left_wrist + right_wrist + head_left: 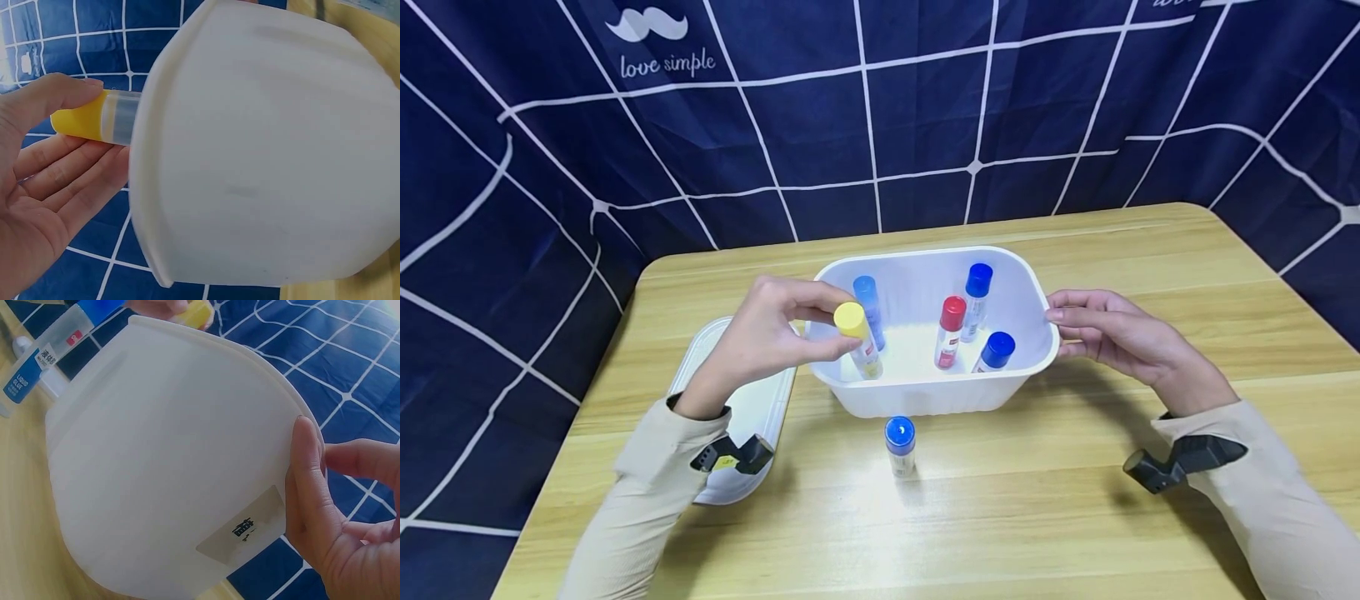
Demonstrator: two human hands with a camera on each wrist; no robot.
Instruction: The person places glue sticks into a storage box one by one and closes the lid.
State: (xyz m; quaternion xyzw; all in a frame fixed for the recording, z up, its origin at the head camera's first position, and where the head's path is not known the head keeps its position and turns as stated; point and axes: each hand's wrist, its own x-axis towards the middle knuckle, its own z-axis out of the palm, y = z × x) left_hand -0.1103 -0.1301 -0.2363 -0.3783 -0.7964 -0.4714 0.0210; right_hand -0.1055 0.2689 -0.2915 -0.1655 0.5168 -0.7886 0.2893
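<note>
My left hand pinches a glue bottle by its yellow cap, its clear body inside the left end of a white plastic bin. In the left wrist view, the thumb lies on one side of the yellow cap and fingers on the other. My right hand grips the bin's right rim between thumb and fingers. Inside stand a light-blue bottle, a red-capped bottle and two blue-capped bottles, one at the back and one in front.
A blue-capped liquid glue bottle stands upright on the wooden table in front of the bin. The white lid lies at the left, partly under my left wrist. Dark blue checked cloth hangs behind the table.
</note>
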